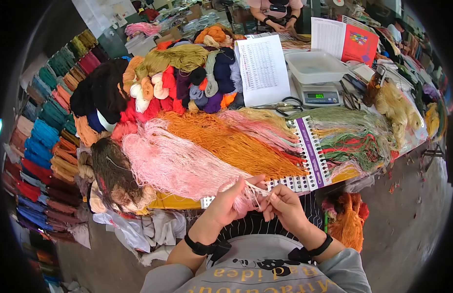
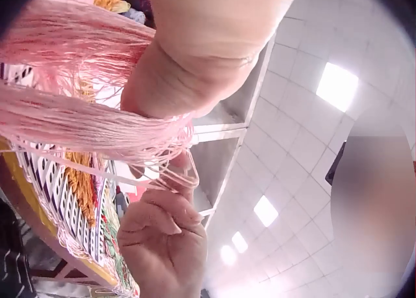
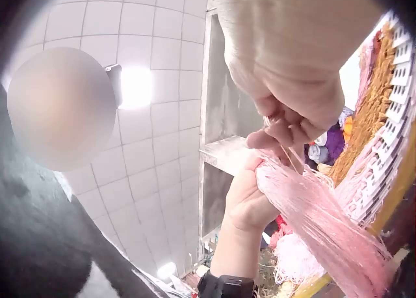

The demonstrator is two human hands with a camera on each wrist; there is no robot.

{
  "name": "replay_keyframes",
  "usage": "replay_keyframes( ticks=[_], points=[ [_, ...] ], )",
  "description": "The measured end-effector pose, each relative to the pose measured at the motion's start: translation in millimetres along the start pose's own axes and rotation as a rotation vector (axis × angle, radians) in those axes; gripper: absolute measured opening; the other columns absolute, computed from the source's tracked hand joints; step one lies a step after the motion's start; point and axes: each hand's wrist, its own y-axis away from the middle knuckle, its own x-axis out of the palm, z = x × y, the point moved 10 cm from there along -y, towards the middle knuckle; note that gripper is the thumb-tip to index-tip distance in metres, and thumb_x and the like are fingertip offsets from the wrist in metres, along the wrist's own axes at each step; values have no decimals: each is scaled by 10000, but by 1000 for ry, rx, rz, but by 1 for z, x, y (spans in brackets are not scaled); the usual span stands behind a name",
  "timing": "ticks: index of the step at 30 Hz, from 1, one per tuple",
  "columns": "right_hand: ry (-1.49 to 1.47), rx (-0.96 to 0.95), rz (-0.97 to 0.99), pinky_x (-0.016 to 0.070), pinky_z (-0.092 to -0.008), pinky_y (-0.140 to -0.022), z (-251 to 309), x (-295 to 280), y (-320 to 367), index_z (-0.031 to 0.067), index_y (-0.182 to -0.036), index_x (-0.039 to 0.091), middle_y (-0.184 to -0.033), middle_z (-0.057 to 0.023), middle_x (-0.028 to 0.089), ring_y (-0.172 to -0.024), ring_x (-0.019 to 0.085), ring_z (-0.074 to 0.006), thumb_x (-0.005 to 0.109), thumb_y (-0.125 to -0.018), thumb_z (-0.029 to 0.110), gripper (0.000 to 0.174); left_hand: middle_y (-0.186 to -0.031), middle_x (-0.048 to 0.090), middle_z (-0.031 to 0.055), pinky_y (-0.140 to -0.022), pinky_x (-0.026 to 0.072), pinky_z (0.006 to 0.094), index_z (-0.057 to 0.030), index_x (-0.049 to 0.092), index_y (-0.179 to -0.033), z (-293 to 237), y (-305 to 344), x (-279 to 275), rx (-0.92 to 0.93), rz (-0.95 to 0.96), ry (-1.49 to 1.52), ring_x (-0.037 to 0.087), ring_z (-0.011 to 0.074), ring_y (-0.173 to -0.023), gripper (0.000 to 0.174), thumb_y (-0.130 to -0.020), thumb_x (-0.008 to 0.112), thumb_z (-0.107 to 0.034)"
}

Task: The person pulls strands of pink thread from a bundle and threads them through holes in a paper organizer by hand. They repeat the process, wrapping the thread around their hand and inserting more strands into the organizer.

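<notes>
A long hank of pink thread [image 1: 172, 154] spreads across the table and narrows to its looped end at the front edge. My left hand [image 1: 230, 201] grips that end, thumb over the strands; in the left wrist view the pink strands [image 2: 71, 125] run under its thumb. Close on its right, my right hand [image 1: 287, 209] pinches a few thin strands at the loops between thumb and fingertips. The right wrist view shows the right hand [image 3: 292, 70] with curled fingers above the left hand [image 3: 250, 200], beside the pink bundle [image 3: 325, 226].
Orange thread [image 1: 221, 139] lies behind the pink, beside a white perforated strip [image 1: 312, 151]. Farther back are yarn skeins [image 1: 180, 58], scissors [image 1: 287, 104], a scale [image 1: 320, 97] with a tray and a printed sheet [image 1: 263, 71]. Another person [image 1: 277, 14] sits across the table.
</notes>
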Motion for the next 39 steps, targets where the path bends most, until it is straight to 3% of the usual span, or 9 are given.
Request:
replay_keyframes(
  ticks=[2, 4, 5, 7, 10, 13, 17, 28, 39],
  points=[
    [52, 40, 24, 392, -224, -497, -5, -2, 0, 51, -884, 470, -670, -76, 571, -525, 541, -137, 433, -969, 206, 180, -1231, 526, 111, -888, 479, 344, 1, 434, -1298, -1, 2, -2, 5, 6, -42, 591, 202, -989, 529, -970, 343, -406],
    [39, 54, 25, 384, -224, -479, -6, -1, 2, 53, -884, 469, -643, -70, 561, -499, 523, -133, 431, -970, 219, 191, -1101, 574, 62, -689, 507, 257, -24, 444, -1300, -8, 4, -9, 57, -64, -206, 571, 95, -765, 512, -975, 343, -406],
    [24, 68, 26, 376, -224, -460, -8, -1, 3, 55, -884, 469, -616, -64, 551, -473, 505, -129, 429, -971, 232, 202, -1101, 574, 62, -689, 507, 257, -24, 444, -1300, -8, 5, -7, 54, -64, -207, 571, 95, -765, 512, -975, 343, -406],
    [48, 63, 29, 372, -224, -454, -8, -2, 3, 57, -885, 469, -604, -61, 545, -465, 494, -124, 429, -971, 237, 204, -815, 567, -5, -506, 413, 192, -54, 461, -1298, -10, 7, 1, 55, -67, -168, 439, 35, -562, 500, -975, 348, -419],
    [69, 49, 39, 362, -222, -442, -8, -2, 3, 60, -885, 469, -584, -56, 532, -453, 481, -118, 429, -971, 242, 206, -618, 455, -40, -447, 331, 177, -86, 466, -1302, -13, 10, -2, 44, -114, -228, 383, 31, -491, 489, -973, 347, -428],
    [66, 33, 46, 353, -218, -433, -9, -2, 2, 57, -886, 473, -572, -50, 524, -448, 476, -114, 430, -971, 244, 210, -550, 452, -12, -444, 347, 215, -74, 444, -1319, -12, 12, -4, 28, -131, -221, 379, 69, -430, 520, -967, 343, -442],
    [122, 88, 52, 350, -207, -431, -12, -2, 3, 43, -884, 484, -567, -33, 519, -447, 473, -99, 441, -968, 246, 224, -527, 444, -8, -427, 330, 209, -88, 441, -1325, -12, 11, -3, 32, -125, -254, 375, 72, -418, 523, -967, 327, -452],
    [279, 31, 56, 380, -197, -439, 1, 4, 6, 35, -891, 459, -582, -35, 519, -462, 482, -91, 428, -973, 236, 219, -784, 602, 34, -407, 328, 190, -85, 466, -1297, -13, 10, 0, 57, -75, -298, 387, 59, -445, 491, -978, 318, -429],
    [307, -45, 60, 379, -200, -429, 9, 5, 10, 43, -881, 427, -590, -40, 494, -463, 479, -100, 397, -983, 245, 228, -628, 523, 2, -416, 337, 193, -105, 471, -1292, -12, 9, 2, 59, -91, -318, 402, 62, -449, 528, -968, 287, -479]
  ],
)
